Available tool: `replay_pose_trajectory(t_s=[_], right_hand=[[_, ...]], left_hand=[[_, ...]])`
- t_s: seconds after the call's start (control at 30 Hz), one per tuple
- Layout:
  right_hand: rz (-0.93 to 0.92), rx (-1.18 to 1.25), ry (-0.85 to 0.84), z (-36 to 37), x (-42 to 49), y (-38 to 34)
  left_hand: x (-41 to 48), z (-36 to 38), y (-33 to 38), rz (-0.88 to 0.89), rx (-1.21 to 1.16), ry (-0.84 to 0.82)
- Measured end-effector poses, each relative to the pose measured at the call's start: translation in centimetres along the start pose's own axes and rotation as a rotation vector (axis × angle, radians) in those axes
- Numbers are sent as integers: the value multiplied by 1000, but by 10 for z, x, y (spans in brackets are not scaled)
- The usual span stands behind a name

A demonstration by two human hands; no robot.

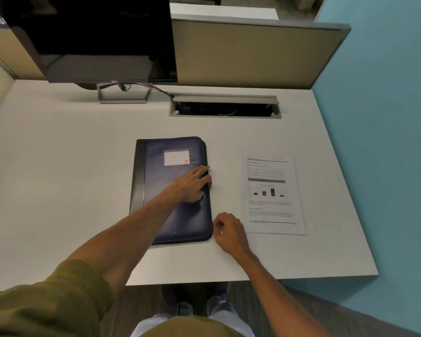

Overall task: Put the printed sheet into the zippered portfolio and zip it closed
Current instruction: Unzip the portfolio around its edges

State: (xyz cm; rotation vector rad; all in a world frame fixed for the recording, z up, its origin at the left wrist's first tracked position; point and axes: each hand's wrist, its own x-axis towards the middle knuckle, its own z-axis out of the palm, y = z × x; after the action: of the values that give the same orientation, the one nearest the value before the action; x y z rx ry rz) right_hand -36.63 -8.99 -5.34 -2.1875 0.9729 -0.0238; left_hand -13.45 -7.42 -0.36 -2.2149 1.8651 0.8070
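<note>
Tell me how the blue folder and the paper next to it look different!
The portfolio is dark blue with a black spine; the printed sheet is white with black text, a table and a bar chart. The portfolio is thick and padded; the sheet is thin. The left hand rests flat on the portfolio and the right hand is curled at its edge; nothing touches the sheet. Both lie flat on the white desk.

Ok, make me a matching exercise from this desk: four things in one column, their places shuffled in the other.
Things:
1. portfolio
2. printed sheet
3. left hand
4. monitor

Places:
A. back left of the desk
B. flat on the portfolio's right part
C. middle of the desk, closed
D. right of the portfolio, on the desk

Pairs: 1-C, 2-D, 3-B, 4-A
</note>
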Motion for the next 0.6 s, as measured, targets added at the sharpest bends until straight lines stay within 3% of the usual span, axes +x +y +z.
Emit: replay_pose_trajectory(t_s=[0.17,0.43,0.6], right_hand=[[11,5,52,12,-25,3],[72,49,175,11,-13,-7],[96,51,257,16,-8,-13]], left_hand=[[-10,10,-5,-70,-79,89],[-102,60,-68,-515,-343,250],[-155,95,-82,-615,-628,289]])
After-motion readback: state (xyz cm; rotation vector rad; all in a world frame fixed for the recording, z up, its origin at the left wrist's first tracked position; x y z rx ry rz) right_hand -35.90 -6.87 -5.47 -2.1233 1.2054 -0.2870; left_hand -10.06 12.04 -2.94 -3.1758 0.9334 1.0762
